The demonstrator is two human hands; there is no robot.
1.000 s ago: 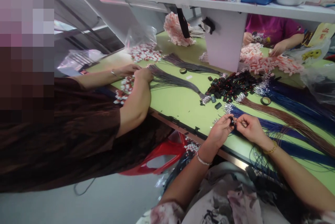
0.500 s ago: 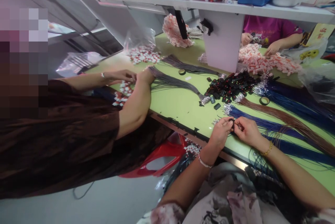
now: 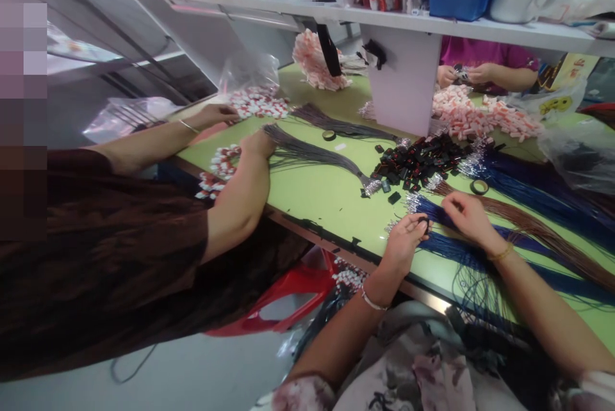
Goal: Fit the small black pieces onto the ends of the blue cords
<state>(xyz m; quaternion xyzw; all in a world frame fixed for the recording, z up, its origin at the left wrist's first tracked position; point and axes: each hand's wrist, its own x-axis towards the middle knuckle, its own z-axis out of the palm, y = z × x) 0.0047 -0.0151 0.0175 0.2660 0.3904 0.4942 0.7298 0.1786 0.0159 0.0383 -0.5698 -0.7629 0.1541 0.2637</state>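
Observation:
My left hand (image 3: 404, 241) is closed on a small black connector housing (image 3: 423, 225), held at the fingertips above the table's near edge. Apart from it, to the right, my right hand (image 3: 468, 220) hovers over the blue wires (image 3: 435, 211) with its fingers bent together. Whatever lies between those fingertips is hidden or too small to make out. Blue wire bundles with silvery terminal ends (image 3: 412, 201) lie beside both hands. A brown wire bundle (image 3: 523, 222) runs to the right behind my right hand. Beyond my hands is a pile of black connector housings (image 3: 413, 158).
A co-worker's arm (image 3: 240, 200) reaches over the table at left, by grey wires (image 3: 321, 155) and red-and-white connectors (image 3: 259, 102). Another person's hands (image 3: 475, 73) work behind pink-and-white pieces (image 3: 471, 113). Tape rolls (image 3: 479, 187) lie on the green table. A shelf (image 3: 288, 6) crosses above.
My right hand has moved away from my left, up and to the right over the wires. My left hand keeps the black connector housing. The co-worker's far hand has shifted left toward the red-and-white connectors.

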